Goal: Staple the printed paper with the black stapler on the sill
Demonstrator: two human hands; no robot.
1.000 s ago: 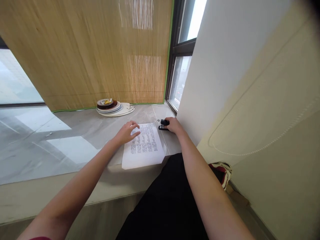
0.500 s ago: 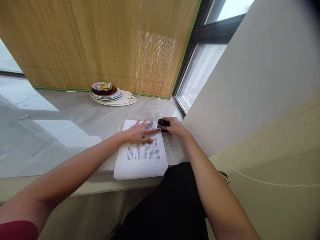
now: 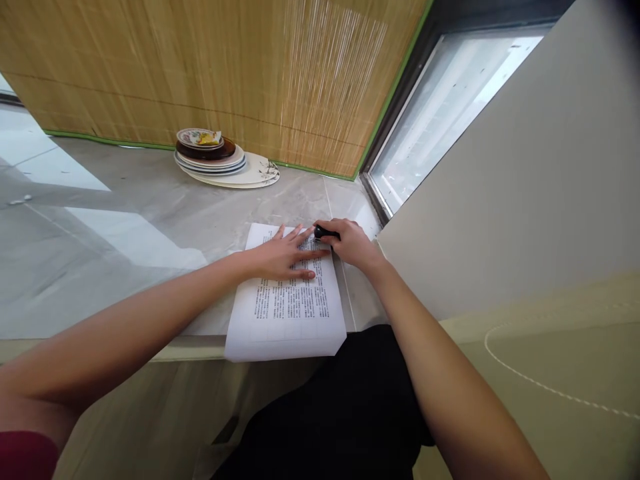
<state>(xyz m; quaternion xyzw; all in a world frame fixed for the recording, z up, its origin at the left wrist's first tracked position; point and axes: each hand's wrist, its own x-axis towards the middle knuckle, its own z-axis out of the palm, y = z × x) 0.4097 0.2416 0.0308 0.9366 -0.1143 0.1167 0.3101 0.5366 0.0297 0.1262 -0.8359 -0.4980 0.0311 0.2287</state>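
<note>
Printed white paper (image 3: 293, 327) lies on the grey stone ledge, its near end hanging a little over the front edge. My left hand (image 3: 285, 258) rests flat on the paper's upper half with its fingers spread. At the paper's upper right corner, my right hand (image 3: 350, 241) is wrapped round a black stapler (image 3: 326, 232), whose front end sits over the sheet's edge. My right fingers and palm hide the stapler's rear part. The left fingertips are close beside the stapler.
Stacked plates (image 3: 210, 160) stand farther back on the ledge (image 3: 150, 200), with a small yellow packet on top. Behind them hangs a bamboo blind (image 3: 200, 67). A window (image 3: 425, 127) and a grey wall (image 3: 540, 167) bound the right side.
The view has tipped down and come closer. My right fingers now reach farther over the top of the stapler, covering more of it. The left hand still lies spread on the paper.
</note>
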